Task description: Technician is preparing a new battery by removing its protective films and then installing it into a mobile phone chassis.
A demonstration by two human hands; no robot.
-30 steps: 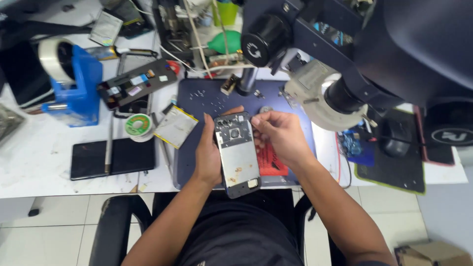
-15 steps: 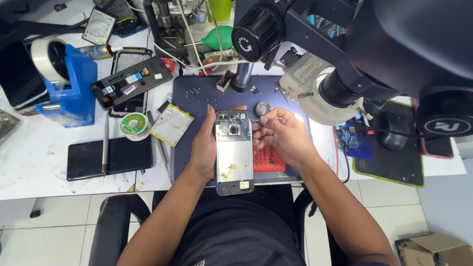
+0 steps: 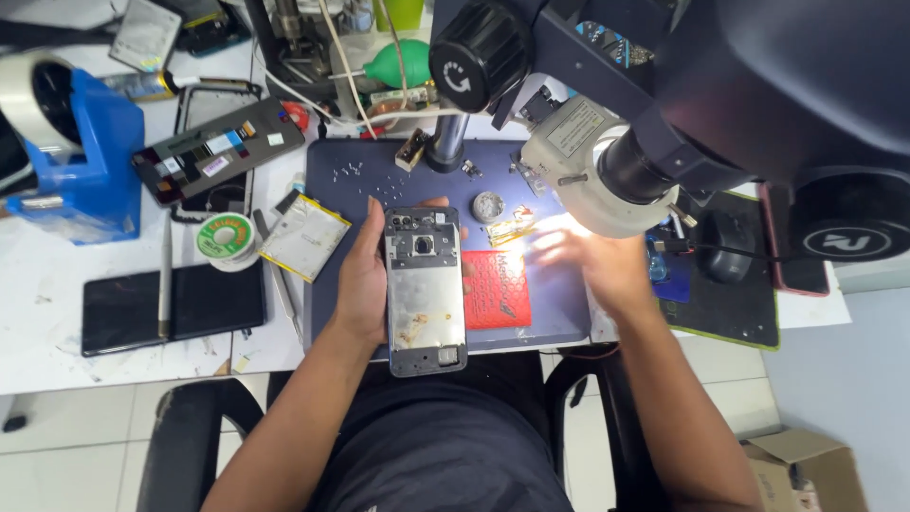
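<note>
My left hand (image 3: 361, 275) grips an opened phone (image 3: 425, 287) by its left edge, its bare metal inside facing up over the near edge of a dark blue work mat (image 3: 379, 180). My right hand (image 3: 592, 264) is blurred and lies to the right, on the mat under the lit ring of a microscope (image 3: 607, 171). Its fingers point left toward a small gold part (image 3: 510, 230) and a red square pad (image 3: 499, 289). Whether the right hand holds anything cannot be made out.
A yellow-edged battery (image 3: 305, 237), a solder roll (image 3: 226, 239), a dark phone (image 3: 171, 305) with a pen-like tool, and a blue tape dispenser (image 3: 81, 161) are on the white table at left. A computer mouse (image 3: 725, 248) sits on a black pad at right. Small screws dot the mat.
My right hand has left the phone and moved right, under the microscope light. The phone in my left hand has turned more upright and stays in place.
</note>
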